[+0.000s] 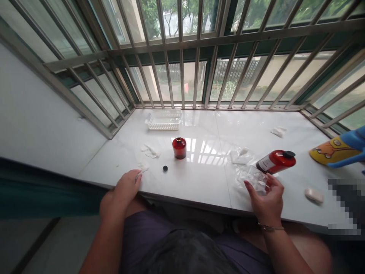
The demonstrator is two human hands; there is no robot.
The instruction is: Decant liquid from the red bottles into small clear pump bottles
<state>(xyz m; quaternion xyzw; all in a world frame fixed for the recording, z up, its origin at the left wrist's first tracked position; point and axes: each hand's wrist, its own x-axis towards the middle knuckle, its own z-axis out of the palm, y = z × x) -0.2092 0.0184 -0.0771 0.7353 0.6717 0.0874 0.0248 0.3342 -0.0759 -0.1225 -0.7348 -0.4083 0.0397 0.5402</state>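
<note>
Fingers of the right hand [266, 201] curl around a clear plastic bag [252, 178], pinching its crumpled edge. Just beyond those fingertips lies a red bottle [276, 161] on its side, long axis running left-to-right, black cap away from the bag. The left hand [124, 190] rests loosely curled, fingertips touching a white cotton scrap [143, 166], well apart from the bottle.

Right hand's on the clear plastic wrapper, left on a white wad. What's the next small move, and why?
Probably lift the clear plastic wrapper off the sill: the right hand already pinches it, and it lies against the tipped red bottle. The left hand only touches the white wad; the open small red bottle stands apart.
</note>
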